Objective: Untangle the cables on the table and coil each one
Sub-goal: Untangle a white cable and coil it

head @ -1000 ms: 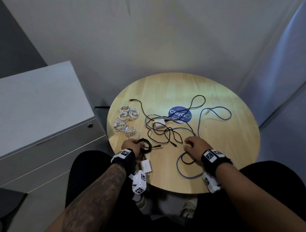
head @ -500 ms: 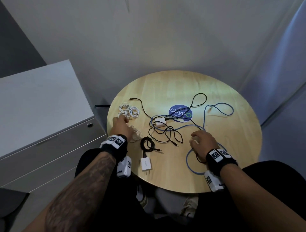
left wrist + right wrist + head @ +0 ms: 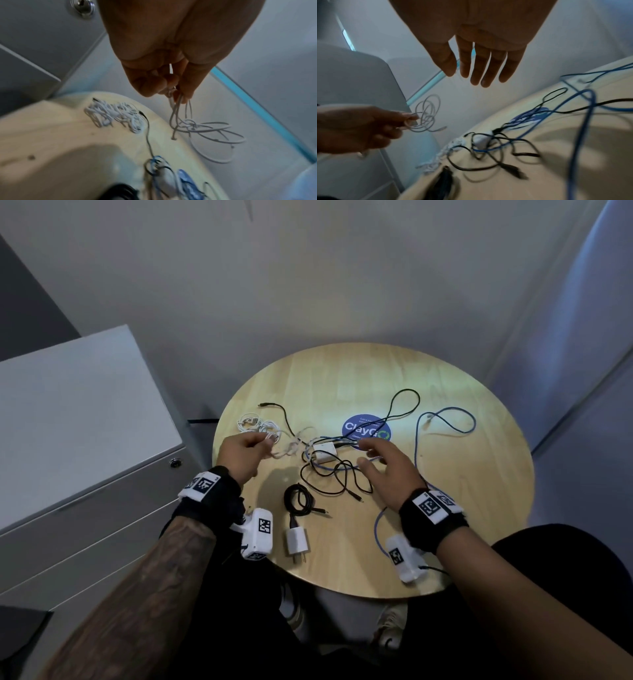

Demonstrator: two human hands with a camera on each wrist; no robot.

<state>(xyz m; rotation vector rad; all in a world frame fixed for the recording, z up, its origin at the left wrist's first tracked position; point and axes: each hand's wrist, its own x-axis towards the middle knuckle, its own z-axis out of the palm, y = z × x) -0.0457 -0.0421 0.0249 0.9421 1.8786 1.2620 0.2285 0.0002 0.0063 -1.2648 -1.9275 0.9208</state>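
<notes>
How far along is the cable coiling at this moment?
Done: a coiled black cable with a white charger plug lies near the table's front edge. In hand: the left hand pinches a loose white cable; the right hand hovers open. Left: the blue cable and long black cable, tangled.

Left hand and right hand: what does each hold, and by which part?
The left hand pinches a white cable by several gathered strands, its loops dangling below the fingertips. The right hand is spread and holds nothing.
</notes>
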